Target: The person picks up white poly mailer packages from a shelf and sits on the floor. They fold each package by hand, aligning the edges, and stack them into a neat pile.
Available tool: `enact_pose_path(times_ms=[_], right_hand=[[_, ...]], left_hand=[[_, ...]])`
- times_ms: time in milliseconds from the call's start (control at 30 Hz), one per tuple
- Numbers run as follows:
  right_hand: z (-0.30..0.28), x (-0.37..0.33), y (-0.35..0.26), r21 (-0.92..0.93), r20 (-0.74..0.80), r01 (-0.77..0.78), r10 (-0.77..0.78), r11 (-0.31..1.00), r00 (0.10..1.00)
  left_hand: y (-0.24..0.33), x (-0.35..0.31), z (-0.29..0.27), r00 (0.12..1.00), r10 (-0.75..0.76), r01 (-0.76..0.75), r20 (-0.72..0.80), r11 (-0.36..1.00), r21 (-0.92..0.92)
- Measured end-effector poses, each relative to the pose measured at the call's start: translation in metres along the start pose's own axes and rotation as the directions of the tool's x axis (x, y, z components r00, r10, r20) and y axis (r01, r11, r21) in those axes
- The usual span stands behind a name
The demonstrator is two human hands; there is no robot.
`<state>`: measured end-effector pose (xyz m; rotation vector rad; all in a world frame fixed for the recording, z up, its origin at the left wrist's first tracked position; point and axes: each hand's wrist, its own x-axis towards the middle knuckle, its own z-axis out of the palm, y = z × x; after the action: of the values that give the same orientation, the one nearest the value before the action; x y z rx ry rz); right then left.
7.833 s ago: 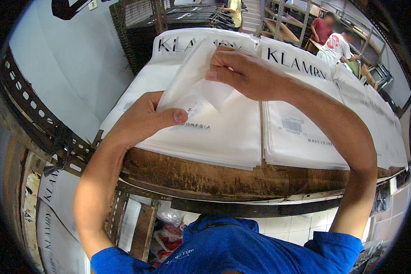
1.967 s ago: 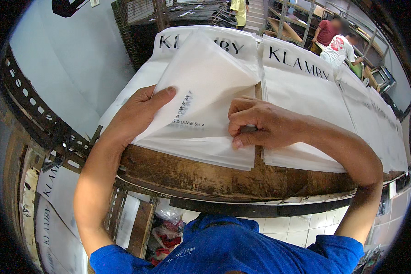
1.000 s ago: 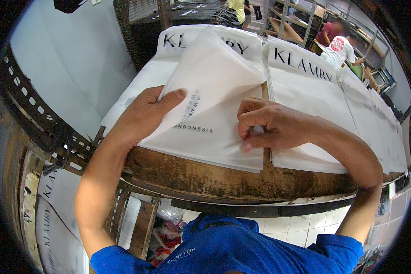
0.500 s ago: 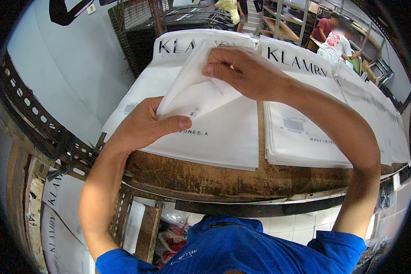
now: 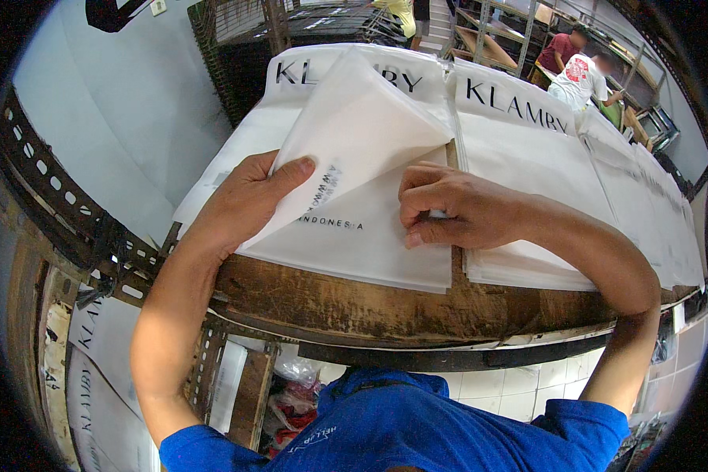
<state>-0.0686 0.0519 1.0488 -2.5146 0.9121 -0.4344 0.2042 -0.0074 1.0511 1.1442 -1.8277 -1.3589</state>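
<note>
A stack of white translucent plastic bags [image 5: 370, 256] with black print lies in front of me on a worn wooden table. The top bag [image 5: 362, 118] is folded over on itself, its loose corner lying free to the right. My left hand [image 5: 252, 193] grips the left edge of this fold, thumb on top and fingers hidden behind. Over the lower right part of the stack hovers or rests my right hand [image 5: 452, 206], its fingers curled toward the thumb. Whether anything is pinched there cannot be made out.
Right of this stack stands a second pile of printed bags [image 5: 527, 169], with more piles beyond. The bare table edge [image 5: 354, 303] runs along my front. A perforated metal rail [image 5: 47, 169] borders the left. Two people [image 5: 578, 79] and shelving are at the back right.
My right hand has let go of the top bag's raised part and moved down and right toward the lower right of the stack. My left hand still holds the fold.
</note>
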Motion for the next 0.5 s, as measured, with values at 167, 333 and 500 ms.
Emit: enact_pose_path(times_ms=[167,333,500], right_hand=[[0.006,-0.002,-0.005,-0.044,-0.087,0.061,-0.065,0.997,0.994],[0.005,0.002,0.002,0.003,0.009,0.015,-0.015,1.0,1.0],[0.007,0.003,-0.012,0.106,-0.086,-0.028,0.037,0.994,0.996]], left_hand=[[0.0,-0.001,-0.001,0.999,-0.027,0.028,-0.028,0.999,0.031],[0.003,-0.004,0.001,1.0,0.0,0.001,-0.022,0.999,0.037],[0.001,-0.002,0.0,0.999,-0.022,0.023,-0.026,0.999,0.048]])
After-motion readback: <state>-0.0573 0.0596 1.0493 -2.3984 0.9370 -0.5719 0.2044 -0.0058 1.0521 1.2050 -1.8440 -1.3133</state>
